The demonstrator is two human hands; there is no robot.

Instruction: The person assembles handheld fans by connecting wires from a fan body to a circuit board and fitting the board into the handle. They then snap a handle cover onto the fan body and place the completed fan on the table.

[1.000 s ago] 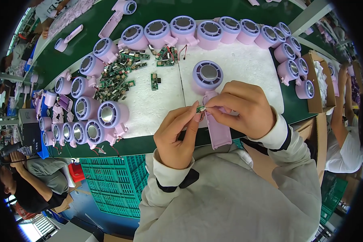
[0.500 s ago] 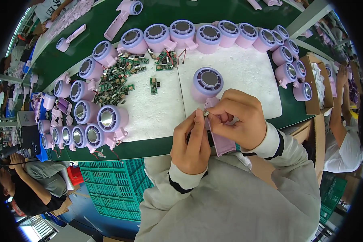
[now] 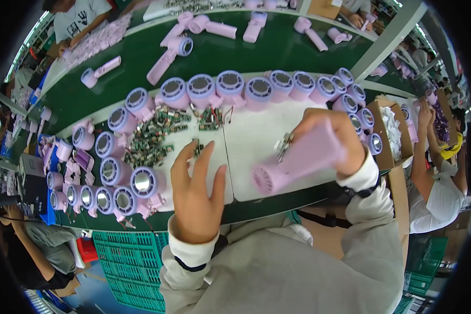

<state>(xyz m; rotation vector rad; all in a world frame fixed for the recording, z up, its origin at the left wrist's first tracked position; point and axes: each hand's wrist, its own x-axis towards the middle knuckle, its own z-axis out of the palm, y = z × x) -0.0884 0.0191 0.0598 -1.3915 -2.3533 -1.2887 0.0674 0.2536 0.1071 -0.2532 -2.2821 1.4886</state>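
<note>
My right hand (image 3: pixel 346 141) grips a pink handheld fan (image 3: pixel 309 154), lifted and tilted above the white foam board, with its grille toward the lower left. A small cluster of electronic parts (image 3: pixel 284 145) shows beside the fan, close to my right fingers; whether it is attached is blurred. My left hand (image 3: pixel 196 191) is open, fingers spread, over the left half of the board. A small green circuit board (image 3: pixel 197 149) lies right at its fingertips, partly hidden by them. Up and left of that hand is a heap of green circuit boards (image 3: pixel 154 133).
Pink fan heads with lilac rings (image 3: pixel 200 89) stand in a curve round the white foam board (image 3: pixel 246 144). A carton of white pieces (image 3: pixel 390 128) stands right. A green conveyor (image 3: pixel 220 49) carries loose fan bodies. Green crates (image 3: pixel 128 267) are below left. Co-workers sit at both sides.
The fan has been picked up off the board and turned over in my right hand. My left hand has let go of the small part, opened and moved left toward the circuit boards. The view has shifted.
</note>
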